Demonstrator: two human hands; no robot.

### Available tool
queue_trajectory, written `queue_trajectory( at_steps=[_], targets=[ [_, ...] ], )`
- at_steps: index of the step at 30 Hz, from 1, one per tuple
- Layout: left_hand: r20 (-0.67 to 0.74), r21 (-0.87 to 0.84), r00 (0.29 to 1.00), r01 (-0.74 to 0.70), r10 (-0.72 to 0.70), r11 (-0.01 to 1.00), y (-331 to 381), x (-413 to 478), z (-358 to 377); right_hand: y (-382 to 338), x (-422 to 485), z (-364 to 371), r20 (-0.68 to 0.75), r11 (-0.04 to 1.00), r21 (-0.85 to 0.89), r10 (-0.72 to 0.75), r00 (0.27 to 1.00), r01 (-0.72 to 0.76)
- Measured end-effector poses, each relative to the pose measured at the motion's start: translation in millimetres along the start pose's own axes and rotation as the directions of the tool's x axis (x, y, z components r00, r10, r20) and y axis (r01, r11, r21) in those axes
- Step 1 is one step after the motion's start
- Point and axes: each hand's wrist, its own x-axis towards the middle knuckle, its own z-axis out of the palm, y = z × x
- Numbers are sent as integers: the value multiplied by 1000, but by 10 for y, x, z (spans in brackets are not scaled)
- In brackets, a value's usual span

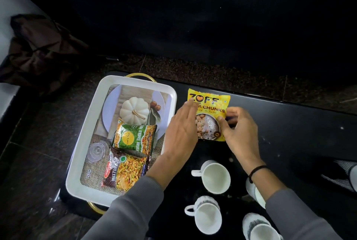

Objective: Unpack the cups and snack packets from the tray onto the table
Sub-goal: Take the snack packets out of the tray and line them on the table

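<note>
A yellow snack packet (pixel 209 104) lies on the black table (pixel 289 123), right of the white tray (pixel 77 162). My right hand (pixel 240 131) pinches the packet's right edge. My left hand (pixel 181 131) lies flat, fingers spread, on its left edge. In the tray lie a green packet (pixel 135 137) and a brown mixture packet (pixel 125 172), with an upturned clear glass (pixel 95 151) beside them. Several white cups stand on the table near me: one (pixel 214 177) below the packet, another (pixel 207 215) nearer, a third (pixel 260 228) at the bottom, and one (pixel 255 191) partly hidden by my right arm.
The tray has gold handles (pixel 141 76) and a printed pumpkin picture on its floor. A dark bag (pixel 38 50) lies on a pale surface at far left. Dark stone floor surrounds the table. A striped item (pixel 340 174) sits at the right edge.
</note>
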Motion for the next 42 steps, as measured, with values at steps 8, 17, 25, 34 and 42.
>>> queue_trajectory(
  at_steps=[8, 17, 25, 34, 42],
  targets=[
    [208, 247, 967, -198, 148, 948, -129, -16, 130, -21, 23, 84, 145, 997, -69, -29, 989, 39],
    [109, 130, 985, -145, 132, 981, -62, -81, -56, -233, -138, 54, 116, 996, -71, -40, 992, 48],
    [0, 106, 995, -101, 101, 989, -243, -224, -535, -857, -352, 255, 199, 989, -18, -140, 970, 146],
    [-49, 59, 981, 191, -188, 980, -1057, -573, -1079, -1306, -644, 842, 353, 979, -44, -172, 920, 200],
    [245, -139, 822, 554, -514, 820, -1568, -740, -1077, -1330, -780, 1228, 448, 957, -254, -13, 894, 141]
  ],
)
